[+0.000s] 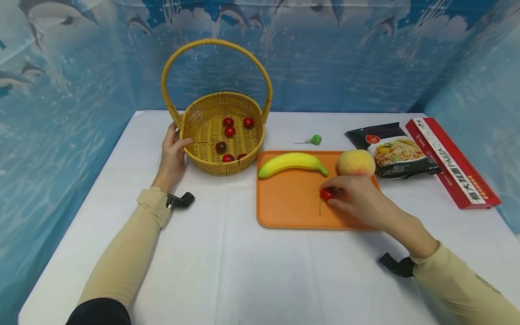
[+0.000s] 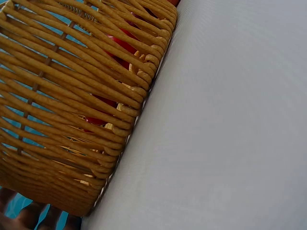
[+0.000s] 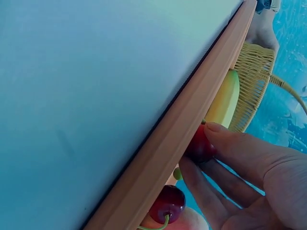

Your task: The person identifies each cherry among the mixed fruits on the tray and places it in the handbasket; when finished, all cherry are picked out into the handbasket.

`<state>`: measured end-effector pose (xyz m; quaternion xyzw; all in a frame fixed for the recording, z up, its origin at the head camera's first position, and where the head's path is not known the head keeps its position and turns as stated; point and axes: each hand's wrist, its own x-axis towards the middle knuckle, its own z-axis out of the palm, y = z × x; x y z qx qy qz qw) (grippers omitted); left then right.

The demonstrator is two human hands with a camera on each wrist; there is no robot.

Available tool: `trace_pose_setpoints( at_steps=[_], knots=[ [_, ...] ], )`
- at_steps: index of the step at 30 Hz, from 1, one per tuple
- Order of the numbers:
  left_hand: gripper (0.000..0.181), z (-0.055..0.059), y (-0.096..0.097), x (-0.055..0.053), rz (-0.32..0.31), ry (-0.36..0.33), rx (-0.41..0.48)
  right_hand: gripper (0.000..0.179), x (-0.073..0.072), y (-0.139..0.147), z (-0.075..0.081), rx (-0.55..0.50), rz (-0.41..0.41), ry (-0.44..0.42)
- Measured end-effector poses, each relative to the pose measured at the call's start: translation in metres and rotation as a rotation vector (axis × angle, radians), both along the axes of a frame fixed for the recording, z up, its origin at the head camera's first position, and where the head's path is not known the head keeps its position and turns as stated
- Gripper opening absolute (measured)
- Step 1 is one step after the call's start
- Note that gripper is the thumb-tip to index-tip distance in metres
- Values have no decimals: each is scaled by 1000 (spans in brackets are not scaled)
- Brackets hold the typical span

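My left hand [image 1: 172, 157] grips the left side of a yellow wicker basket [image 1: 215, 169], its thumb over the rim. Inside the basket lie several red cherries [image 1: 229, 131], which also show through the weave in the left wrist view. Over the orange tray [image 1: 284, 205], my right hand [image 1: 361, 198] pinches a red cherry [image 1: 325, 194] with a stem between thumb and fingers. A second, darker cherry [image 3: 168, 203] appears close below that hand in the right wrist view; the hand hides it from the head view. On the tray lie a banana [image 1: 292, 163] and a peach [image 1: 356, 163].
A green lollipop [image 1: 315, 140] lies behind the tray. To the right are a black noodle packet [image 1: 396, 153] and a long red pasta box [image 1: 455, 164]. The basket's tall arched handle [image 1: 215, 41] stands upright. Blue dolphin-print curtains [image 1: 325, 72] border the white table [image 1: 243, 271].
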<state>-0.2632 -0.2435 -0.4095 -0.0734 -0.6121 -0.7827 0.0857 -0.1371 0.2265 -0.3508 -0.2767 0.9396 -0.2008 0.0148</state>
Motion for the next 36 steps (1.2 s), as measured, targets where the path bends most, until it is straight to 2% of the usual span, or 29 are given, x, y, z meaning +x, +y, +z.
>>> trace_pose_setpoints(
  at_steps=[4,8,14,17,24,30,36],
  knots=[
    [67,-1,1,1,1,-5,2,35,-1,0,1,-2,3,-3],
    [67,-2,0,2,1,-6,-1,37,-3,-2,3,-58,13,-4],
    [67,-2,-1,2,6,4,-6,38,-9,-16,16,-91,16,13],
    [67,-2,-2,2,8,10,-8,36,-16,-27,23,-107,35,33],
    [68,-1,-2,2,13,5,3,36,-36,-56,38,-183,47,-3],
    [67,0,0,0,14,1,7,36,-48,-84,52,-244,64,8],
    [67,0,1,0,16,2,6,35,-65,-112,60,-305,101,21]
  ],
)
